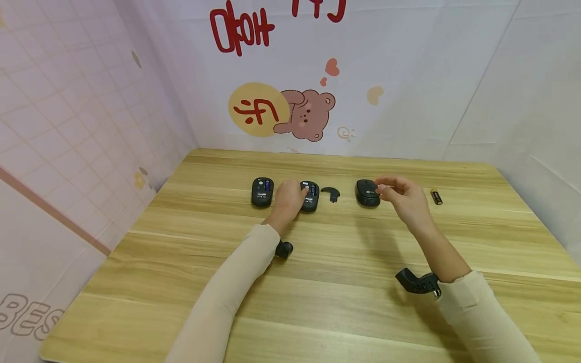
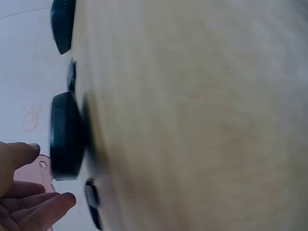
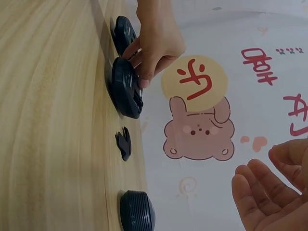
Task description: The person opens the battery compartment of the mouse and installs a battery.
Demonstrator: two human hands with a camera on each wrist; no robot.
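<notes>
Two black computer mice lie belly up with their battery bays showing blue batteries: the left mouse (image 1: 262,192) and the middle mouse (image 1: 310,202). My left hand (image 1: 288,199) is at the middle mouse's left side, its thumb over the underside and its fingers along the edge. The left wrist view shows thumb and fingers spread around that mouse (image 2: 66,137). My right hand (image 1: 406,201) hovers near a third black mouse (image 1: 366,191), which has a pale logo on top. In the right wrist view the right hand (image 3: 274,197) has loosely bent fingers and holds nothing.
A black battery cover (image 1: 332,193) lies between the middle and third mice. One loose battery (image 1: 436,196) rests farther right on the wooden table (image 1: 317,302). A printed cloth wall (image 1: 399,60) stands behind the table.
</notes>
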